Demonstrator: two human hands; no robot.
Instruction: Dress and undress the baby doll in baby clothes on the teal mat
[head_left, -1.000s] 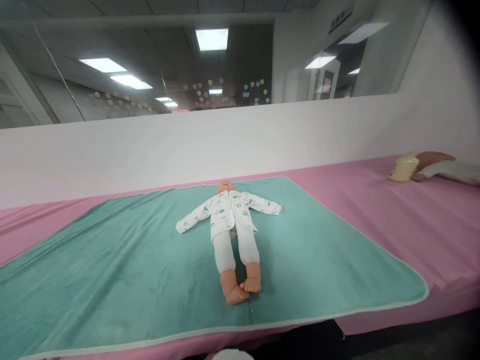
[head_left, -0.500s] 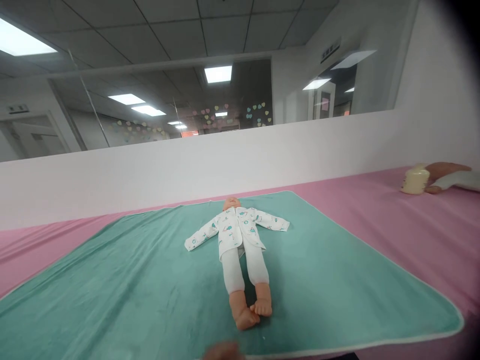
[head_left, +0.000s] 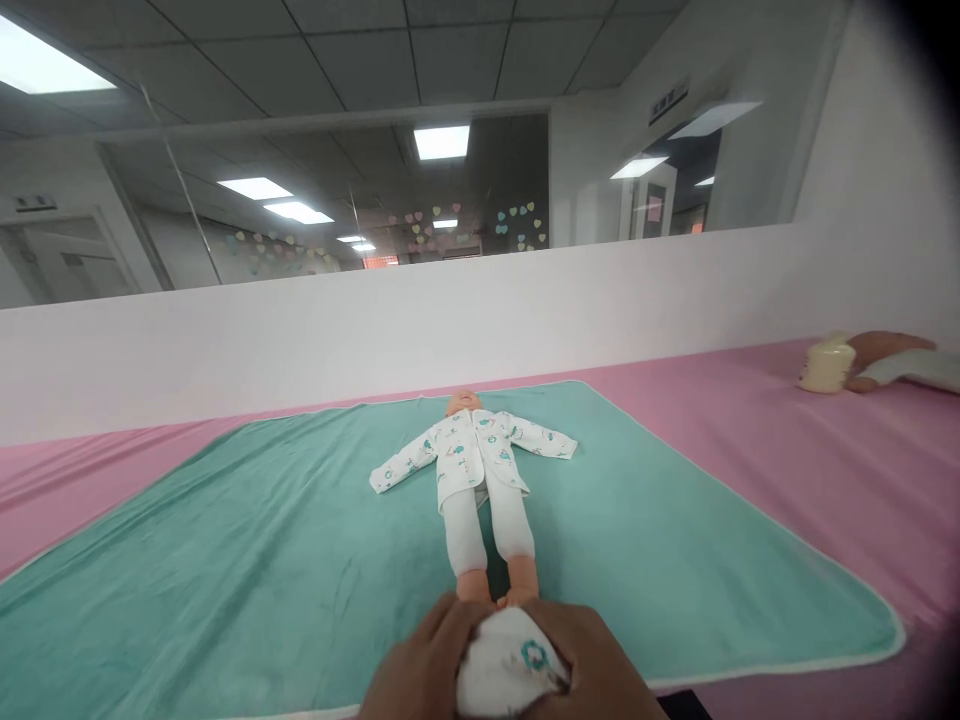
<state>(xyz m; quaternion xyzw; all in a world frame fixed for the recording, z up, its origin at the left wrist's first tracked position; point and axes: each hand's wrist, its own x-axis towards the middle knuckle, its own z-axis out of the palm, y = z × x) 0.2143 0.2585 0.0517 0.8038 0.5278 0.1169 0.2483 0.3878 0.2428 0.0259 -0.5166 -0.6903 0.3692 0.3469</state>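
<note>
Low in the head view, my left hand (head_left: 422,665) and my right hand (head_left: 589,660) are both closed on a bunched white cloth garment (head_left: 506,665) with a teal print. What kind of garment it is does not show. Just beyond my fingers lies a baby doll (head_left: 472,540) on its back, its feet partly hidden behind my hands. It wears a white printed jacket (head_left: 459,468) with both sleeves spread out. White covers its legs down to the shins. Under the doll is a green blanket (head_left: 300,540).
Pink cloth (head_left: 750,420) covers the surface around the blanket. At the far right stand a cream pump bottle (head_left: 826,366) and, beside it, what looks like another doll (head_left: 900,362). A white wall (head_left: 337,345) with windows above closes off the back.
Both hands have come up into view at the bottom, holding the white printed garment. Earlier only a blurred bit of a hand showed there. The doll lies as before.
</note>
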